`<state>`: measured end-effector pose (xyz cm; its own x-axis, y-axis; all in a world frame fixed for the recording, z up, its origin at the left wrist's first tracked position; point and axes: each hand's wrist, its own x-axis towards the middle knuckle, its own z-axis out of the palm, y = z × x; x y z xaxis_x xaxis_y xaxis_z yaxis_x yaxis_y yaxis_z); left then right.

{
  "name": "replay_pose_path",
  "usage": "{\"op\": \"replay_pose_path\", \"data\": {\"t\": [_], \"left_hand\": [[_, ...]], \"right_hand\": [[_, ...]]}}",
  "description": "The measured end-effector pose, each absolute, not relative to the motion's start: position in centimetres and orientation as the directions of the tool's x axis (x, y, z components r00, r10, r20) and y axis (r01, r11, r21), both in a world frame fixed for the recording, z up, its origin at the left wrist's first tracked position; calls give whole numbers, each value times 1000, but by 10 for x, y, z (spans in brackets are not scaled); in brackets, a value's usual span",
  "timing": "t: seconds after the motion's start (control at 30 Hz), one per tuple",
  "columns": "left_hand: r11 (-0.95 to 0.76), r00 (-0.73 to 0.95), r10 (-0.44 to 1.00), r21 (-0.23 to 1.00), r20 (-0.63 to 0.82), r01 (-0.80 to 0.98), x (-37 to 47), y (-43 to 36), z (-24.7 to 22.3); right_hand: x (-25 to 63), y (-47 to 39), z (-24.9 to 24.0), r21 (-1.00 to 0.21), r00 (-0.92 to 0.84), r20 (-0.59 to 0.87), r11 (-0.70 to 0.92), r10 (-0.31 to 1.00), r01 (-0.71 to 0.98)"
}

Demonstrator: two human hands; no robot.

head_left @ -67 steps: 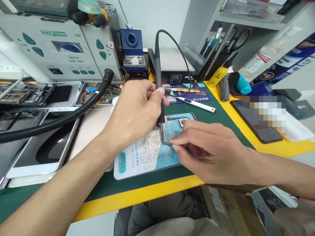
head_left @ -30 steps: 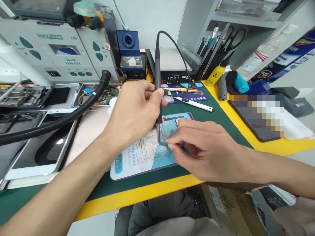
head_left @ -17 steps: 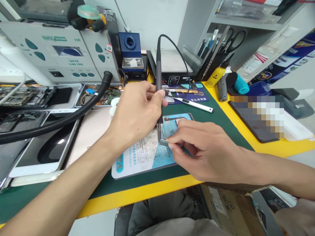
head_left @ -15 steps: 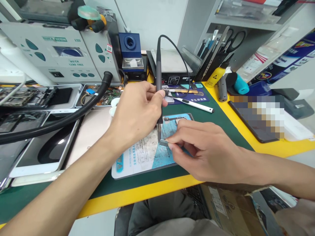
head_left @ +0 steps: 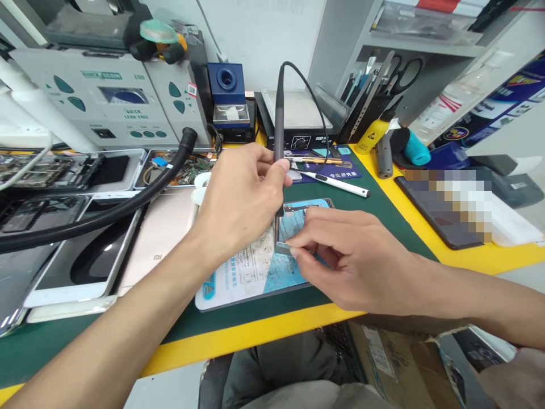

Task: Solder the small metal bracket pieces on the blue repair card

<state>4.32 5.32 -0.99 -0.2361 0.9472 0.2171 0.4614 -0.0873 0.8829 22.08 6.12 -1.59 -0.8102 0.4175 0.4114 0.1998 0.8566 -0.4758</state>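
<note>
My left hand [head_left: 244, 193] is closed round the black handle of a soldering iron [head_left: 279, 122], which stands upright with its tip down. Between the thumb and forefinger of my right hand [head_left: 353, 258] is a small flat grey metal piece [head_left: 281, 248]. The iron's tip reaches the left end of that piece; whether they touch, I cannot tell. Beneath both hands lies a blue and white printed pad [head_left: 227, 287], stained in its middle. A thin dark strip-like part [head_left: 300, 208] rests at the pad's far edge, partly hidden by my right hand.
A hot-air station [head_left: 114, 102] stands at back left, its black hose [head_left: 128, 201] crossing over phones [head_left: 80, 255]. Behind the pad are a white pen-like tool [head_left: 336, 183] and a flat heating plate [head_left: 293, 111]. A yellow bottle [head_left: 374, 133] and a dark phone [head_left: 438, 213] are on the right.
The view has shifted slightly, so the background sits a little lower and further right. Both hands keep nearly the same pose, with the iron still at the metal piece.
</note>
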Motion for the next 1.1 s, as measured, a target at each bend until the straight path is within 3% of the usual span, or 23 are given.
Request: {"op": "replay_pose_path", "data": {"t": [0.33, 0.53, 1.1], "left_hand": [[-96, -241, 944, 884, 227, 457, 47, 50, -6], [-104, -232, 944, 879, 235, 466, 45, 51, -7], [-100, -199, 957, 881, 213, 462, 43, 52, -10]], "right_hand": [[220, 62, -15, -485, -818, 382, 847, 430, 218], [220, 64, -10, -576, -805, 325, 779, 497, 249], [221, 63, -18, -499, -820, 393, 846, 416, 190]]}}
